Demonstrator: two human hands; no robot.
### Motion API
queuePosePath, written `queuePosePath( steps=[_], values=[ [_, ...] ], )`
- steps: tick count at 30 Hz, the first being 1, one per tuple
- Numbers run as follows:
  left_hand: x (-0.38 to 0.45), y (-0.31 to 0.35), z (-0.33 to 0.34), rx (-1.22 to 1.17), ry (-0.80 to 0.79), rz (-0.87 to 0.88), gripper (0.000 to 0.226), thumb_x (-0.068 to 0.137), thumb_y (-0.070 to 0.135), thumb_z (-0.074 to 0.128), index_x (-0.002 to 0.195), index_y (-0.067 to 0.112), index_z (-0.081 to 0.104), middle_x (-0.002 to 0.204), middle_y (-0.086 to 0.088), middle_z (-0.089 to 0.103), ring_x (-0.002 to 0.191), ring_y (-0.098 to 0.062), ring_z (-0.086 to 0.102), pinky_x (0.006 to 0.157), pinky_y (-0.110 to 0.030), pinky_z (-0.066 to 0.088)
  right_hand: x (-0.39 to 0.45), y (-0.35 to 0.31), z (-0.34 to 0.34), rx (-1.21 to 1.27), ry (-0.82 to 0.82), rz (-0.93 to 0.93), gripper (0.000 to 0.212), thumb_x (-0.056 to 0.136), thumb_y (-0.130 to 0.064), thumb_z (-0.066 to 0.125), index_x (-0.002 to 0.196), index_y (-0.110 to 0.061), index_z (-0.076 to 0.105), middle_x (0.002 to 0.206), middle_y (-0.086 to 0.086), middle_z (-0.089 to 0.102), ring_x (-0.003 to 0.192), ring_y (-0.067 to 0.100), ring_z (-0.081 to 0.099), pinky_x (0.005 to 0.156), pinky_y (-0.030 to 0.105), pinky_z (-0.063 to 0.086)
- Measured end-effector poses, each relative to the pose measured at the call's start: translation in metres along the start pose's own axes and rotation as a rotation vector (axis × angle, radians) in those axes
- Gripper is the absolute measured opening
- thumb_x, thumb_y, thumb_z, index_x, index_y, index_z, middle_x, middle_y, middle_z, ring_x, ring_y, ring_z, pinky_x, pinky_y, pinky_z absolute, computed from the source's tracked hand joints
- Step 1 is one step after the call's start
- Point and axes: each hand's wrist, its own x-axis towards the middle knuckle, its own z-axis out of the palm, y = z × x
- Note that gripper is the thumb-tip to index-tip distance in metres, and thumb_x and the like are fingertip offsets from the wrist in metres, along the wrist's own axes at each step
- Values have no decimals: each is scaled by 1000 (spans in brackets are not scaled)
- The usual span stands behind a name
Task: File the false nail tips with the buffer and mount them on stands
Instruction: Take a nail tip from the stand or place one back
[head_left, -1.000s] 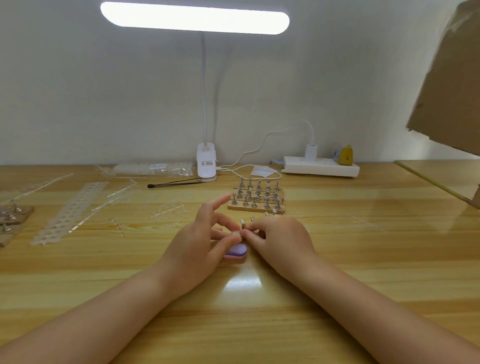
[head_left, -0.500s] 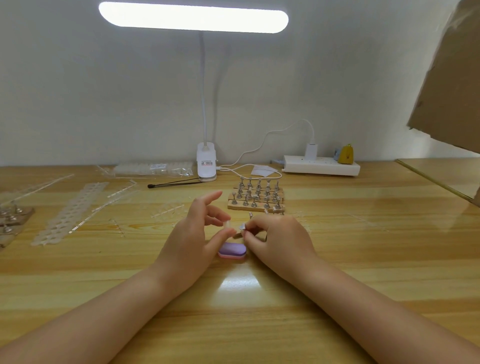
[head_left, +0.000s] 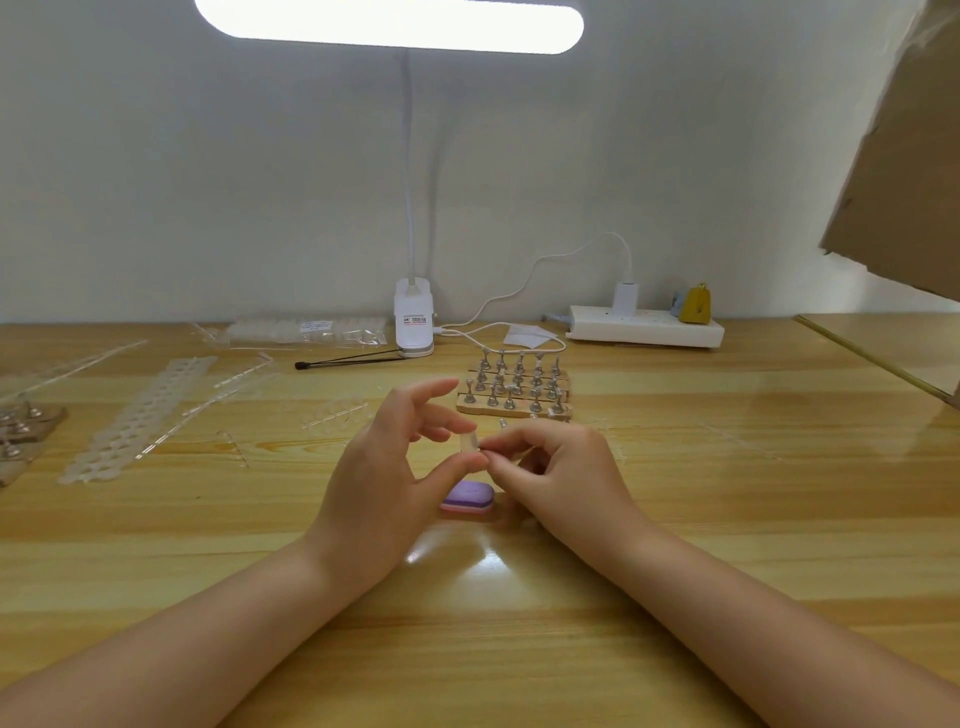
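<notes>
My left hand (head_left: 384, 483) pinches a clear false nail tip (head_left: 467, 443) between thumb and a finger, its other fingers spread upward. My right hand (head_left: 561, 473) meets it from the right, fingers curled and fingertips pinched at the tip's edge; what they hold is too small to tell. The purple-and-pink buffer block (head_left: 466, 500) lies on the table just below both hands, untouched. Behind them stands a wooden base (head_left: 511, 410) with rows of small metal nail stands (head_left: 519, 374).
Clear plastic nail-tip strips (head_left: 135, 421) and sprues lie at the left, with more stands (head_left: 21, 421) at the left edge. A bagged tip set (head_left: 306, 330), lamp base (head_left: 414, 325), black tool (head_left: 348, 359) and power strip (head_left: 644, 327) line the back. Cardboard (head_left: 904, 156) hangs at the right.
Both hands have risen off the buffer, which stays on the table. The left hand's pinch now shows the clear nail tip between the two hands.
</notes>
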Motion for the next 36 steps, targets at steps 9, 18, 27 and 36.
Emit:
queuePosePath(
  steps=[9,18,27,36],
  values=[
    [0,-2,0,16,-8,-11,62,69,40,74,123,35,45,95,21,68,88,-2,63,81,-8,42,-2,-1,0,22,14,-54,9,82,-10,74,89,-16,76,76,-6,72,63,15,66,63,34,56],
    [0,-3,0,8,5,-21,61,69,40,74,123,30,48,95,22,69,86,-1,64,79,-5,41,-2,-2,0,55,4,-81,10,84,-8,72,89,-15,75,77,-1,72,64,19,67,65,44,55],
    [1,1,-1,-35,19,-69,61,65,45,75,119,42,46,95,24,68,82,1,67,75,-6,45,-3,-1,0,79,11,-118,6,83,-8,72,89,-9,75,75,6,72,61,25,66,61,46,54],
    [0,8,0,-56,21,-87,68,62,45,75,123,38,46,92,25,68,75,1,67,71,-5,44,-5,-2,0,-1,31,-233,5,85,-7,71,88,-8,76,73,0,71,58,15,63,56,35,52]
  ],
)
